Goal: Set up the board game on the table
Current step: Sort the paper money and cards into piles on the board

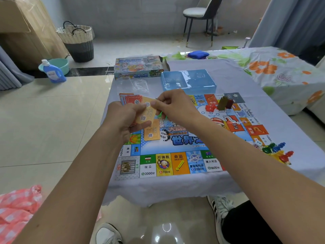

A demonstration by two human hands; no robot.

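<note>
Holding a small stack of orange cards (146, 111) above the board's far-left area, the left hand (123, 117) has its fingers curled under and around the stack, thumb on top — looks like a dealing grip, keeping the pile steady while 1 card gets peeled off. The right hand (174, 104) pinches the top card's far edge between thumb and forefinger, other fingers loosely curled; prob. lifting it off to lay it down. 1 orange card (152, 133) already lies flat on the game board (177, 162) just below the hands, which suggests the deck's spot is there, near the board's centre-left.

More cards, red-patterned (129, 99), sit fanned at the board's far-left corner, partly hidden by the left hand. Red, olive and dark house pieces (222, 103) stand grouped toward the far-right corner; coloured pawns (277, 152) and a die (257, 143) lie off the board's right edge on the cloth.

Board is spread over a low table (228, 74) covered w/ a pale lilac cloth. At the table's far edge: blue plastic tray (188, 80) and the game box (139, 67) — kept back, out of the play area. Clear plastic bags (135, 85) lie in front of the box.

Room: glossy tiled floor, woven basket (77, 41), detergent bottle (51, 72) by a teal basin, chair at the back, floral-sheeted bed on the right.
</note>
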